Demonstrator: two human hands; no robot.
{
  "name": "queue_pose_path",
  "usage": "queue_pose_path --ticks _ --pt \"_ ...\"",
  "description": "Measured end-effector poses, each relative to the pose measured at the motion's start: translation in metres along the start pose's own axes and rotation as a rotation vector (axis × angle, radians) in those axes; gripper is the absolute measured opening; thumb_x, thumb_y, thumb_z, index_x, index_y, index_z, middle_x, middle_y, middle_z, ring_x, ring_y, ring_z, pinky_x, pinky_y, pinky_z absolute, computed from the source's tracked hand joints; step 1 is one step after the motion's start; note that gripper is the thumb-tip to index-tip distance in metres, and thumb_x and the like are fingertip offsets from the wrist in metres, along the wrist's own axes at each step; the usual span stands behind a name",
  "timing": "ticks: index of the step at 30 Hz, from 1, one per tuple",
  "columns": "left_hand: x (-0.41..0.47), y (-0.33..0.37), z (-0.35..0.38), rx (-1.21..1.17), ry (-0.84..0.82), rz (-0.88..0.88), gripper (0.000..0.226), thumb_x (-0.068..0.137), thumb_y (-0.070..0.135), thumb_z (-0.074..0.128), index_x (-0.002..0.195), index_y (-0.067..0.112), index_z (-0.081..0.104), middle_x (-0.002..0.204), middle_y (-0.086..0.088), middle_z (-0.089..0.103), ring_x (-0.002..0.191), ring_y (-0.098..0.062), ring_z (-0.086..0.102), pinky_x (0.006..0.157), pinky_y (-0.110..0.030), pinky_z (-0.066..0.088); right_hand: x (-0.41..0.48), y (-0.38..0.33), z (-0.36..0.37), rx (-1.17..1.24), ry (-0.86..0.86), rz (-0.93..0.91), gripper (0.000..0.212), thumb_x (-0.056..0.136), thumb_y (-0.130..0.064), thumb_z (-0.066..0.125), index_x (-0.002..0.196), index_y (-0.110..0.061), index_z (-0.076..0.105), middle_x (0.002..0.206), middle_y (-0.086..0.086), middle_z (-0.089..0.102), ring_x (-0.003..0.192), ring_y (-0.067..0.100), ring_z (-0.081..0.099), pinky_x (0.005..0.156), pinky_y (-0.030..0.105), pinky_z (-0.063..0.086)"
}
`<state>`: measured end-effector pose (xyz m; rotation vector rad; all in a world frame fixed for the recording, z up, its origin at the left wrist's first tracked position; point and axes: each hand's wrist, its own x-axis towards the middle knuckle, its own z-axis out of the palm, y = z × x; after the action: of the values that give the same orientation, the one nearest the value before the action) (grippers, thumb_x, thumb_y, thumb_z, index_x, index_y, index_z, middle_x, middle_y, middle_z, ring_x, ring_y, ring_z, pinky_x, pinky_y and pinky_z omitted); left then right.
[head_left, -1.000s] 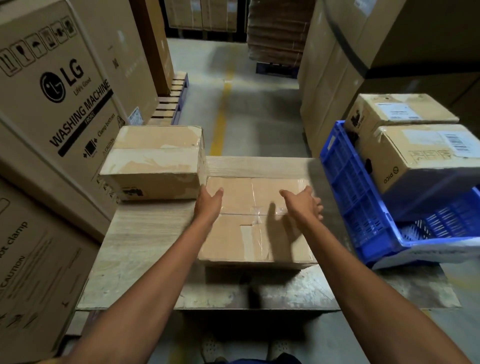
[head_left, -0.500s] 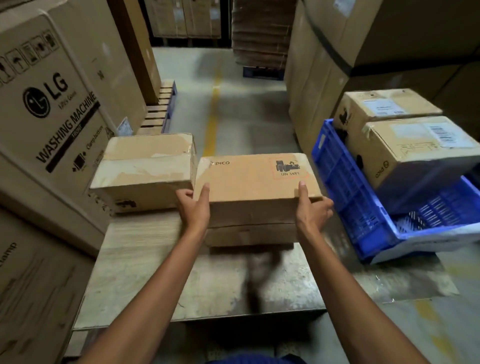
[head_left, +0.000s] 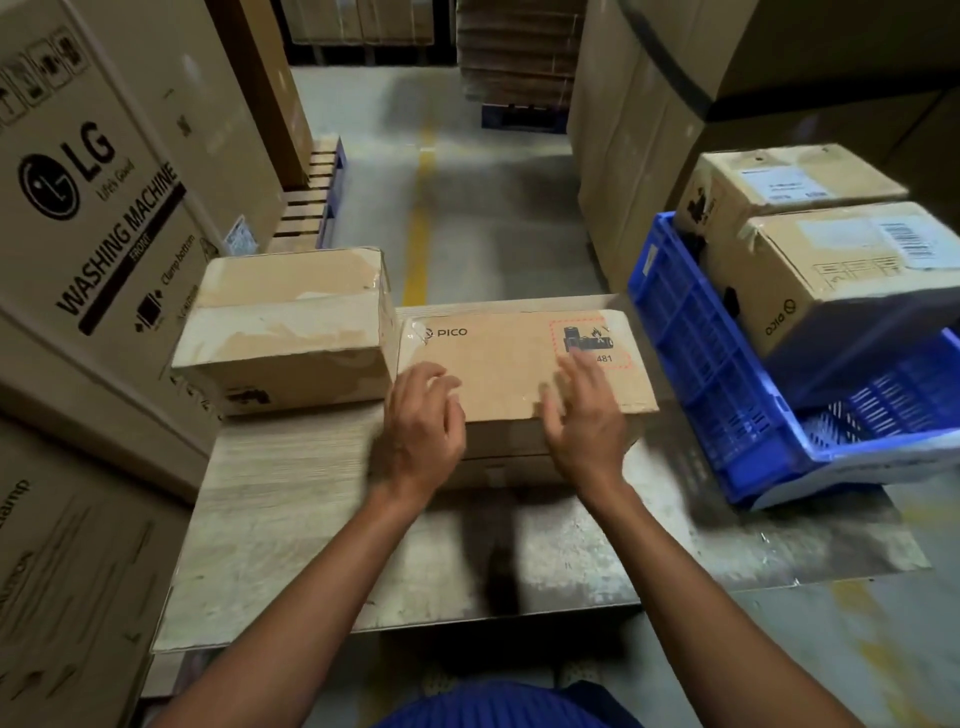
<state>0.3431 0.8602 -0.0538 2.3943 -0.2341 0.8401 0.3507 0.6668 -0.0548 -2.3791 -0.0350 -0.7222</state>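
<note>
PICO box (head_left: 519, 364) lies flat on the counter (head_left: 291, 519), logo side up, under and just ahead of my fingertips. Left hand (head_left: 423, 415) is open, fingers loosely spread over the box's near left corner. Right hand (head_left: 584, 415) is open too, fingers straight, over the label end. Neither grips anything; with the blur I can't tell if the palms touch cardboard. Taped box (head_left: 291, 327) sits just left of my left hand, right against the PICO box or nearly so. Right of my right hand, a tilted blue crate (head_left: 691, 374) holds two more boxes (head_left: 831, 275). My guess: this box is placed, the crate ones are left to do
</note>
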Motion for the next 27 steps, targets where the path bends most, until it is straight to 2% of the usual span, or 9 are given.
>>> queue_pose_path --ticks 2,5,10,12,15,18,21,25,27 --pt "-0.010 0.003 0.002 0.047 -0.083 0.040 0.026 0.090 0.014 0.054 0.108 0.003 0.069 0.115 -0.016 0.065 0.112 -0.035 0.059 0.097 -0.044 0.046 -0.005 -0.013 0.014 -0.008 -0.071 -0.189 0.032 0.092 -0.020 0.061 0.119 -0.003 0.067 0.124 0.017 0.065 0.112 0.035 0.063 0.095 0.046 0.052" --pt "-0.024 0.001 0.005 0.206 -0.202 0.065 0.039 0.097 0.027 0.045 0.121 0.007 0.067 0.130 -0.014 0.063 0.126 -0.034 0.055 0.103 -0.046 0.044 -0.016 -0.021 0.027 -0.166 -0.153 -0.308 0.030 0.092 -0.022 0.058 0.117 -0.012 0.069 0.123 0.010 0.065 0.118 0.029 0.061 0.096 0.043 0.047" --pt "0.003 0.005 -0.001 0.240 -0.259 0.067 0.022 0.090 0.021 0.051 0.099 0.013 0.069 0.100 -0.005 0.064 0.094 -0.029 0.060 0.078 -0.040 0.047 0.000 -0.023 0.021 -0.326 -0.248 -0.334 0.025 0.088 -0.034 0.050 0.099 -0.018 0.065 0.105 0.003 0.061 0.095 0.027 0.057 0.077 0.040 0.041" --pt "0.021 0.001 0.000 0.268 -0.341 0.066 0.016 0.088 0.016 0.056 0.098 0.012 0.069 0.099 -0.006 0.062 0.094 -0.029 0.059 0.077 -0.041 0.047 0.021 -0.028 0.018 -0.392 -0.335 -0.326 0.023 0.091 -0.038 0.050 0.096 -0.018 0.061 0.100 0.004 0.058 0.090 0.027 0.052 0.071 0.039 0.038" --pt "0.035 -0.002 0.003 0.278 -0.562 0.002 0.043 0.098 0.022 0.046 0.139 0.012 0.054 0.150 -0.013 0.045 0.142 -0.034 0.037 0.115 -0.044 0.034 0.042 -0.031 0.021 -0.431 -0.472 -0.278 0.033 0.095 -0.044 0.045 0.112 -0.020 0.059 0.117 0.007 0.056 0.106 0.027 0.052 0.083 0.043 0.041" --pt "0.037 0.002 0.007 0.366 -0.671 -0.031 0.059 0.105 0.038 0.027 0.159 0.015 0.019 0.168 -0.008 0.007 0.155 -0.025 0.003 0.125 -0.041 0.007 0.041 -0.028 0.026 -0.428 -0.647 -0.247 0.064 0.096 -0.051 0.019 0.148 -0.020 0.041 0.159 0.013 0.033 0.147 0.033 0.029 0.115 0.051 0.026" --pt "0.045 0.009 0.007 0.424 -0.718 -0.047 0.059 0.105 0.039 0.026 0.159 0.015 0.019 0.167 -0.010 0.012 0.154 -0.028 0.009 0.125 -0.042 0.010 0.044 -0.028 0.027 -0.430 -0.716 -0.224 0.071 0.095 -0.053 0.013 0.156 -0.021 0.031 0.166 0.010 0.022 0.153 0.031 0.018 0.120 0.050 0.017" --pt "0.065 0.023 0.014 0.511 -0.735 -0.082 0.051 0.100 0.034 0.037 0.146 0.014 0.039 0.153 -0.014 0.038 0.140 -0.033 0.033 0.111 -0.048 0.032 0.068 -0.029 0.017 -0.444 -0.754 -0.311 0.054 0.101 -0.048 0.035 0.149 -0.022 0.040 0.159 0.008 0.035 0.145 0.029 0.032 0.113 0.046 0.030" --pt "0.070 0.033 0.020 0.483 -0.742 -0.104 0.048 0.099 0.031 0.039 0.143 0.013 0.042 0.152 -0.015 0.038 0.140 -0.033 0.033 0.110 -0.051 0.032 0.079 -0.027 0.009 -0.429 -0.794 -0.330 0.050 0.102 -0.043 0.040 0.148 -0.023 0.045 0.157 0.005 0.040 0.142 0.027 0.037 0.113 0.047 0.030"
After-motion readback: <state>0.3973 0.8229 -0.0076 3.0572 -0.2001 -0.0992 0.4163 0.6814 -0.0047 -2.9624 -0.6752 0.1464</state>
